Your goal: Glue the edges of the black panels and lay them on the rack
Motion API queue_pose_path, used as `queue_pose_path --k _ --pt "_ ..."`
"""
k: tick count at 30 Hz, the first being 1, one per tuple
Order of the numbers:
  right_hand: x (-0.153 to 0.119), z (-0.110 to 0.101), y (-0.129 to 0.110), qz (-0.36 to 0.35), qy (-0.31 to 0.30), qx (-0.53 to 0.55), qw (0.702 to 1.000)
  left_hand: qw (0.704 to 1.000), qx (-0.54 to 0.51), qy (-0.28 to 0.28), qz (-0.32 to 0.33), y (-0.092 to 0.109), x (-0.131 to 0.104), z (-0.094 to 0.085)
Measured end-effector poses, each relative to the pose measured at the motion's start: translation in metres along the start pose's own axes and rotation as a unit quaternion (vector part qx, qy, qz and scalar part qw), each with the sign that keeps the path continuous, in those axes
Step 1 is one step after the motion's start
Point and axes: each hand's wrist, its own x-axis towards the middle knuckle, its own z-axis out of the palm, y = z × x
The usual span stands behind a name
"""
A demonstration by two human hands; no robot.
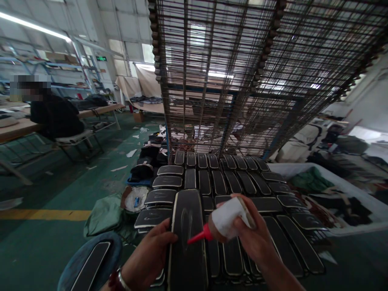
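A long dark panel with pale edges (189, 214) is held upright-lengthwise in front of me, a looped glossy streak on its face. My left hand (151, 252) grips its left edge between thumb and fingers. In my right hand (253, 234) is a white-wrapped bottle (228, 216) with a red nozzle, tilted down to the left so that its tip meets or nearly meets the panel. Rows of similar dark panels (232, 258) lie beneath and beyond, several with shiny streaks.
A wire rack (218, 93) leans over the panels' far side. One more panel rests on a round blue seat (65, 258) at lower left. Green cloth (104, 214) and a white tub (136, 199) lie left. A person (56, 113) sits at a table.
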Motion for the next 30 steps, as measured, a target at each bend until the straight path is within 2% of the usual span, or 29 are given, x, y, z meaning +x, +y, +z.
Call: queue_pose_path --k 2,4,5,7,11,13,15,18,22,25,30 --pt "-0.007 -0.002 0.012 0.112 0.034 0.082 0.99 1.0 0.002 0.008 0.007 -0.003 0.002 -0.003" --pt "-0.012 -0.009 0.021 0.23 0.095 0.194 0.949 0.999 0.007 0.026 0.024 -0.006 0.006 -0.01" --pt "-0.013 -0.015 0.023 0.264 0.124 0.251 0.923 0.998 0.011 0.039 0.039 -0.007 0.008 -0.016" --pt "-0.016 -0.035 0.024 0.267 0.173 0.342 0.885 0.994 0.025 0.075 0.076 -0.008 0.012 -0.034" --pt "-0.031 -0.088 0.017 0.212 0.265 0.396 0.853 0.97 0.088 0.177 0.14 -0.018 0.022 -0.087" --pt "-0.043 -0.111 0.015 0.2 0.329 0.391 0.836 0.964 0.106 0.204 0.132 -0.033 0.033 -0.112" --pt "-0.056 -0.128 0.016 0.188 0.394 0.371 0.82 0.971 0.095 0.201 0.089 -0.055 0.05 -0.128" --pt "-0.074 -0.142 0.022 0.178 0.44 0.354 0.805 0.977 0.095 0.188 0.046 -0.095 0.084 -0.132" --pt "-0.093 -0.15 0.024 0.181 0.471 0.363 0.783 0.97 0.126 0.207 0.025 -0.137 0.13 -0.124" --pt "-0.103 -0.155 0.018 0.188 0.499 0.358 0.766 0.962 0.156 0.224 0.009 -0.154 0.154 -0.123" --pt "-0.116 -0.163 0.01 0.186 0.535 0.337 0.752 0.948 0.212 0.235 -0.015 -0.163 0.174 -0.131"
